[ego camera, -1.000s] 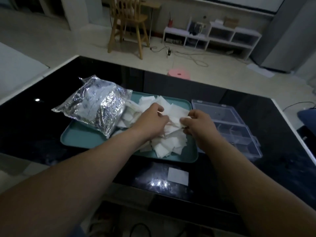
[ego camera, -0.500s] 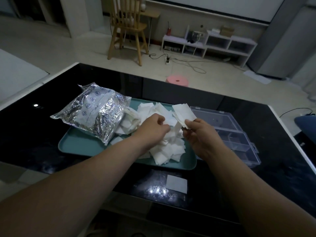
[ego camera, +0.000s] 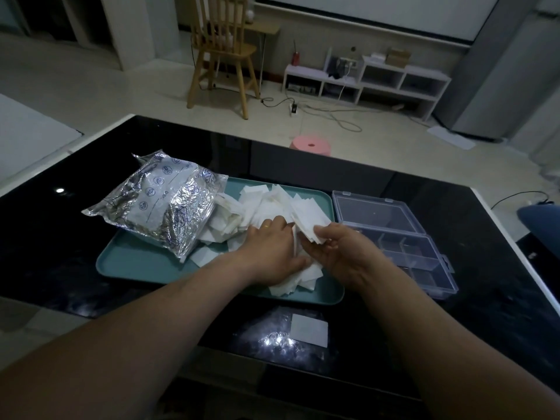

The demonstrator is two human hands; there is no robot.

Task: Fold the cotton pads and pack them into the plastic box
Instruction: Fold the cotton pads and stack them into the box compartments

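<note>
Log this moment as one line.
right hand: pinches cotton pad | left hand: touches pad pile on tray | plastic box: open, no pads visible

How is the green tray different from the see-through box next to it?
The tray is solid teal; the plastic box is clear. The tray is one open space, heaped with cotton pads and a foil bag; the box is split into compartments that look empty. The box has a lid, lying open; the tray has none. Both are rectangular and sit side by side on the black table.
</note>
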